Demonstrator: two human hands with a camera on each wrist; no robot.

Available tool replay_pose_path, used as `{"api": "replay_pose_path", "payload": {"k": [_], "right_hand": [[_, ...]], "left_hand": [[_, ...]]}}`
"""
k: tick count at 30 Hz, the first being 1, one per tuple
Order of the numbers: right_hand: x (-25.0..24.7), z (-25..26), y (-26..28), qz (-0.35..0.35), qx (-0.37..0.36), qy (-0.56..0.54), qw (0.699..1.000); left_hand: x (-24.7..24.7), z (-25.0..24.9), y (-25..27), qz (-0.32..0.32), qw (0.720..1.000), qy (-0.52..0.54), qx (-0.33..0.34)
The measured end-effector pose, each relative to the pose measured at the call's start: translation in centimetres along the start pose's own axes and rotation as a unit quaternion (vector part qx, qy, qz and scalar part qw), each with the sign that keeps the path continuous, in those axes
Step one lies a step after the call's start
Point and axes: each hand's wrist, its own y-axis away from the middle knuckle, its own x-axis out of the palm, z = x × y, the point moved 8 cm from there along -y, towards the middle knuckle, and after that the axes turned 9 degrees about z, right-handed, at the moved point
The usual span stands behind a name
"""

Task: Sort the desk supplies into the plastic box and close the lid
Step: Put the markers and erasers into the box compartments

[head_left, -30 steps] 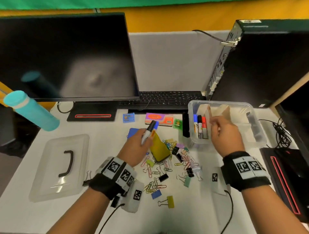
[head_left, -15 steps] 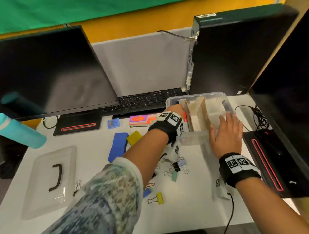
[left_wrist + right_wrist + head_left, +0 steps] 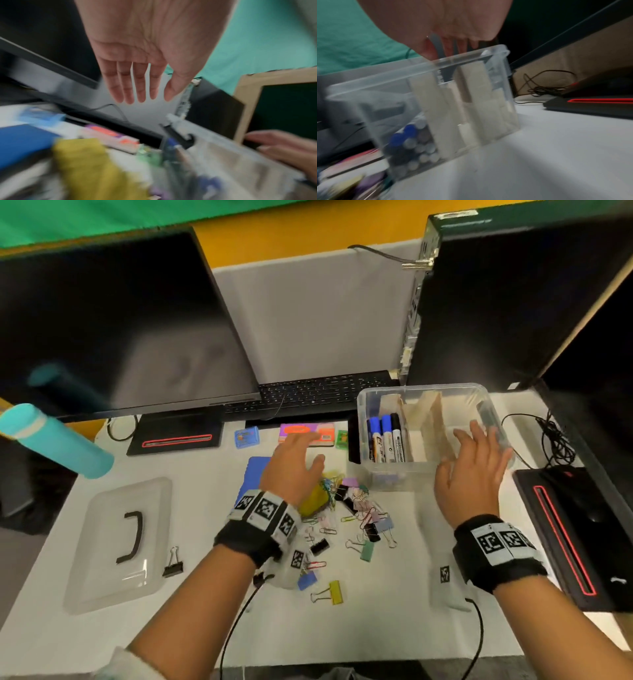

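The clear plastic box (image 3: pixel 424 477) stands at the right rear of the desk, with cardboard dividers (image 3: pixel 433 419) and several markers (image 3: pixel 387 436) lying in its left section. My right hand (image 3: pixel 476 463) hovers open over the box's near right corner, fingers spread. My left hand (image 3: pixel 294 463) is open and empty above a heap of paper clips and binder clips (image 3: pixel 352 515), a yellow pad (image 3: pixel 313 499) and a blue pad (image 3: pixel 257 472). The box lid (image 3: pixel 120 542) with its black handle lies flat at the left. In the left wrist view the left hand (image 3: pixel 142 86) shows a bare palm.
A teal bottle (image 3: pixel 54 440) juts in at the left edge. Two monitors (image 3: pixel 113 320), a keyboard (image 3: pixel 308 395) and a PC tower (image 3: pixel 513 299) line the back. Sticky-note packs (image 3: pixel 306 434) lie near the keyboard. A lone black binder clip (image 3: pixel 173 563) sits beside the lid. Cables (image 3: pixel 551 440) trail right of the box.
My left hand carried a black marker into the box, let it go and drew back empty over the clip pile. My right hand stayed by the box's right side.
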Motion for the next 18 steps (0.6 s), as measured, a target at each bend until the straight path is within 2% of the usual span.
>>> {"api": "replay_pose_path", "payload": {"k": [3,5,7,8,10,13,15,18], "right_hand": [[-0.4,6.1,2.4,-0.022,-0.13,-0.018,0.991],[0.9,11.0,4.4,-0.016,-0.24,-0.029,0.97],[3.8,15.5,5.5,0.039,-0.315,-0.029,0.948],[5.8,17.2,5.4,0.083,-0.319,-0.021,0.944],[10.3,19.3,4.4,0.171,-0.27,0.009,0.948],[15.9,19.4,2.9,0.272,-0.131,0.079,0.95],[17.8,18.8,2.6,0.303,-0.064,0.12,0.943],[18.4,18.7,2.6,0.305,-0.041,0.135,0.942]], "left_hand": [[-0.4,7.9,1.5,0.055,0.988,-0.095,-0.105],[-0.7,11.6,2.1,0.074,0.975,-0.122,-0.171],[-0.7,14.0,1.9,0.076,0.967,-0.126,-0.206],[-0.5,14.7,1.6,0.078,0.965,-0.132,-0.214],[0.4,15.9,0.5,0.097,0.96,-0.142,-0.221],[1.4,16.6,-0.6,0.118,0.958,-0.146,-0.215],[2.0,17.1,-1.3,0.139,0.957,-0.144,-0.211],[2.0,18.2,-1.4,0.169,0.955,-0.119,-0.213]]}}
